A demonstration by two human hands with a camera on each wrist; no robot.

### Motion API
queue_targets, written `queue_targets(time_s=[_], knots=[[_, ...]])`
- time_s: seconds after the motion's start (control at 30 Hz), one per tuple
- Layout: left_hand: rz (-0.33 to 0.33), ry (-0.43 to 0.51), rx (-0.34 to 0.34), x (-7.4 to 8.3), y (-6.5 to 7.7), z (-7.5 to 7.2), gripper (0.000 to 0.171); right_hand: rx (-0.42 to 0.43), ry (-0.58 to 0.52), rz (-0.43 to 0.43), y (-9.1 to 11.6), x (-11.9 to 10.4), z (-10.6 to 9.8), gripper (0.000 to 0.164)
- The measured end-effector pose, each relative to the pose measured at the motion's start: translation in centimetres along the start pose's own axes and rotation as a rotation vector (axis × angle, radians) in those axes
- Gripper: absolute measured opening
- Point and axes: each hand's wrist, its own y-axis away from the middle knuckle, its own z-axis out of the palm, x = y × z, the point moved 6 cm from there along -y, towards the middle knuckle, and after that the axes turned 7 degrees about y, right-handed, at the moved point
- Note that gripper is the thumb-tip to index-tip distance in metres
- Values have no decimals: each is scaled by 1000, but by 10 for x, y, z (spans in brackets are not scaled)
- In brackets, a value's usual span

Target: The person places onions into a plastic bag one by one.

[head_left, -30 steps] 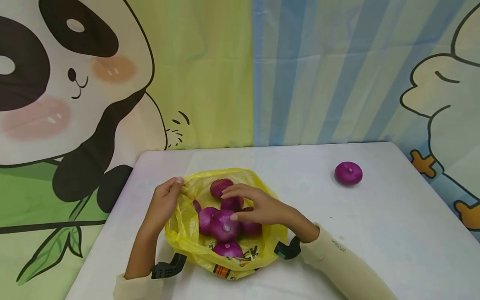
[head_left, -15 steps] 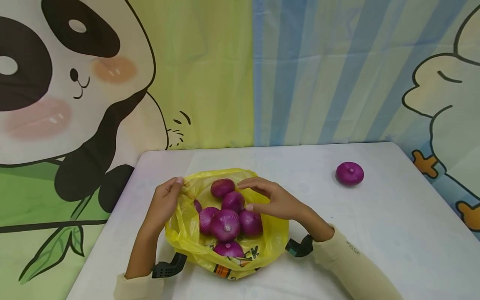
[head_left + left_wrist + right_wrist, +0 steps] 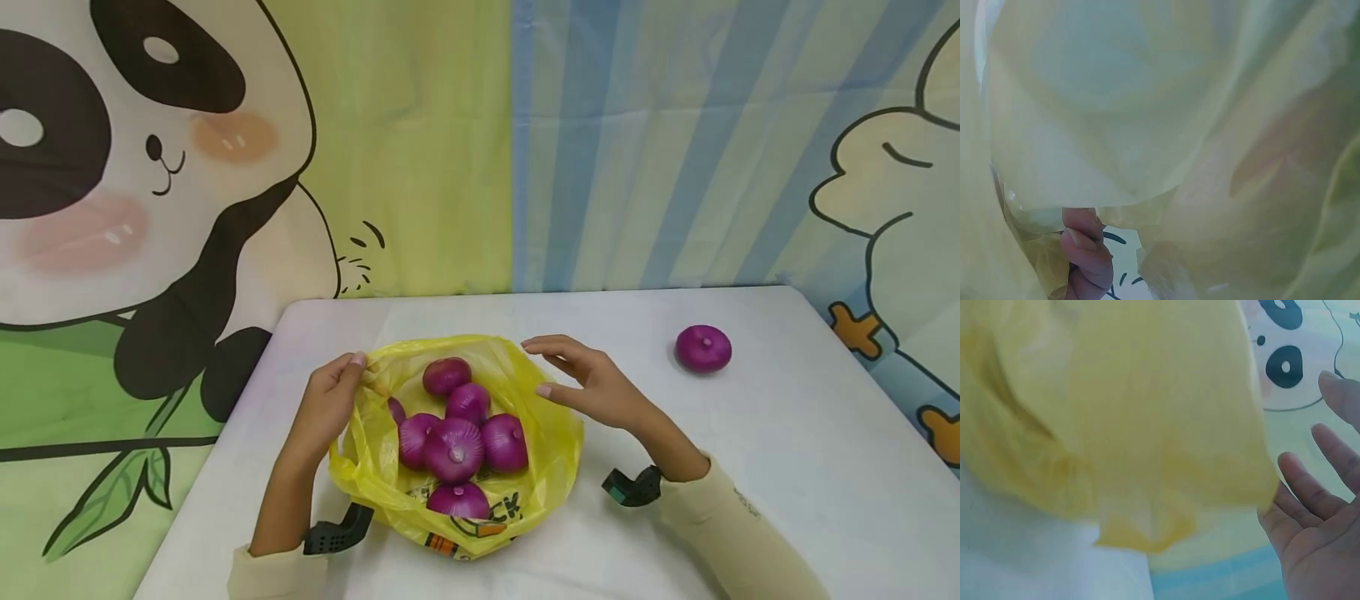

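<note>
A yellow plastic bag [image 3: 551,475] stands with its mouth spread wide on the white table, several purple onions [image 3: 453,450] inside it. My left hand [image 3: 330,404] pinches the bag's left rim between thumb and fingers; in the left wrist view its fingertips [image 3: 1085,240] show below the translucent plastic. Just beyond the bag's right rim is my right hand [image 3: 600,385], fingers spread and holding nothing. The right wrist view has the same hand with its palm showing, beside the blurred yellow plastic [image 3: 1166,425].
One more purple onion [image 3: 703,348] lies by itself toward the far right of the white table [image 3: 750,467]. Behind the table's back edge hangs a curtain printed with a panda [image 3: 225,225] and a white cartoon animal.
My right hand has drawn back from over the onions to the right, out past the bag's rim, and carries nothing. The left hand keeps its grip on the bag.
</note>
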Motion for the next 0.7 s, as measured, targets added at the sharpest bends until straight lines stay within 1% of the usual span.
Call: queue_targets(time_s=[0.23, 0.4, 0.57, 0.7], knots=[[-7, 13, -5, 1, 0, 2, 49, 39, 24, 38, 15, 9, -17, 46], [-18, 21, -5, -1, -1, 3, 46, 83, 43, 68, 25, 15, -34, 46], [-16, 18, -4, -2, -1, 3, 45, 155, 66, 105, 36, 21, -57, 45], [-4, 12, 0, -1, 0, 3, 47, 225, 117, 163, 45, 30, -75, 48]])
